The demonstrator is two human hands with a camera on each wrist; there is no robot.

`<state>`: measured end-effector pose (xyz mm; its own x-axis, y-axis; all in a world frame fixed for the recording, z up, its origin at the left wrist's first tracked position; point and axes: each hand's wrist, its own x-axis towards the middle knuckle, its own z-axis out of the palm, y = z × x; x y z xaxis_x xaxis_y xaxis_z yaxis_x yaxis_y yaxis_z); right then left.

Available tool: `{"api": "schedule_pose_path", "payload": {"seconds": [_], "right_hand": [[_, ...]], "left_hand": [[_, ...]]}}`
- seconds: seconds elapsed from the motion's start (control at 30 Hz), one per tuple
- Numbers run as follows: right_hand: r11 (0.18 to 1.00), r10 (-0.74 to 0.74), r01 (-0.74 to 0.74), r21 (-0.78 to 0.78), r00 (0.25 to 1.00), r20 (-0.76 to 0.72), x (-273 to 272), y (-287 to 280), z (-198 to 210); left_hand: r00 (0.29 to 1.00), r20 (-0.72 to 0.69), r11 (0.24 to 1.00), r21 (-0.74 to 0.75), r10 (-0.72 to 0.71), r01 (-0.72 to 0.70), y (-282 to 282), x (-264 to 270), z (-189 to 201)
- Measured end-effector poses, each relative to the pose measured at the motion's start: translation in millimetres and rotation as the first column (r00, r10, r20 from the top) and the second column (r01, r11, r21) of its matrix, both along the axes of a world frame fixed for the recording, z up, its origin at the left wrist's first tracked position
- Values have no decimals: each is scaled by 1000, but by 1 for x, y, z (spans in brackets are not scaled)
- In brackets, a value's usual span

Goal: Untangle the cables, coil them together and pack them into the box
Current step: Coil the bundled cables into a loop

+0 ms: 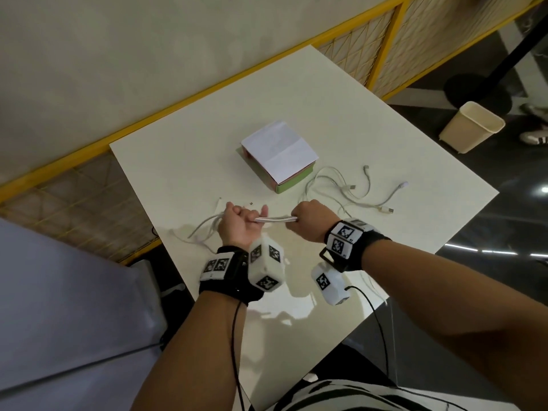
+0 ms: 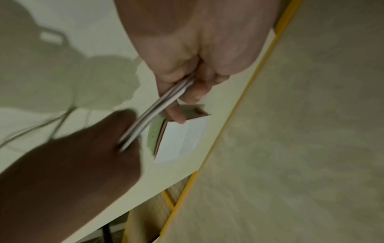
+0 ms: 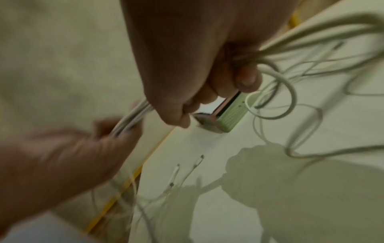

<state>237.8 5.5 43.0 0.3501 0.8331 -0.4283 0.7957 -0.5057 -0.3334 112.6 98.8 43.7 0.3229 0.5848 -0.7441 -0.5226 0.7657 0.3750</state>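
A bundle of white cables point(image 1: 274, 219) runs taut between my two fists above the white table point(image 1: 178, 167). My left hand point(image 1: 237, 222) grips one end of the bundle point(image 2: 166, 100), and loose ends trail off to its left. My right hand point(image 1: 308, 219) grips the other end point(image 3: 133, 118), with loops and plugs point(image 1: 355, 188) spreading over the table to the right. The box point(image 1: 292, 180), green-sided with a white folded sheet across its top, stands just beyond my hands; it shows as the box point(image 2: 178, 139) and the box point(image 3: 228, 116) in the wrist views.
A yellow-framed mesh barrier point(image 1: 370, 51) runs along the table's far edge. A beige bin point(image 1: 471, 126) stands on the dark floor at the right, near a black pole base point(image 1: 477, 93). A grey surface point(image 1: 59, 307) lies at my left.
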Motion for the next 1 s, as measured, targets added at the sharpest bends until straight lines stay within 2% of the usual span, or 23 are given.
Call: {"api": "schedule_pose_path", "payload": {"seconds": [0.13,0.4,0.53,0.67,0.73,0.8,0.9,1.0], "right_hand": [[1000,26,-27,13,997,76,22,-13,0],[988,-98,121,-91,969,226,93,-43,-1],[974,-211,224,-36,952,222,105,-41,3],[981,-179,193,-35,954,240,112,-45,6],[974,-216,225,-11,947,238,116,-47,6],[958,-283,287,16,931,230,120,-48,7],[945,-323,324,35,917,233,121,-45,12],[949,-312,314,33,918,246,115,-39,13]], "left_hand": [[996,-72,995,92,50,-43,16,-7,5],[981,-72,971,174,180,-165,63,-41,3],[989,-58,977,169,139,-128,60,-29,-1],[993,15,987,108,118,-119,58,-28,-17],[999,-51,992,127,-11,18,56,-26,-27],[970,-117,969,99,-215,227,51,-25,-35],[891,-146,898,33,-429,438,32,-18,-33],[779,-182,794,-19,-600,608,4,-2,-24]]}}
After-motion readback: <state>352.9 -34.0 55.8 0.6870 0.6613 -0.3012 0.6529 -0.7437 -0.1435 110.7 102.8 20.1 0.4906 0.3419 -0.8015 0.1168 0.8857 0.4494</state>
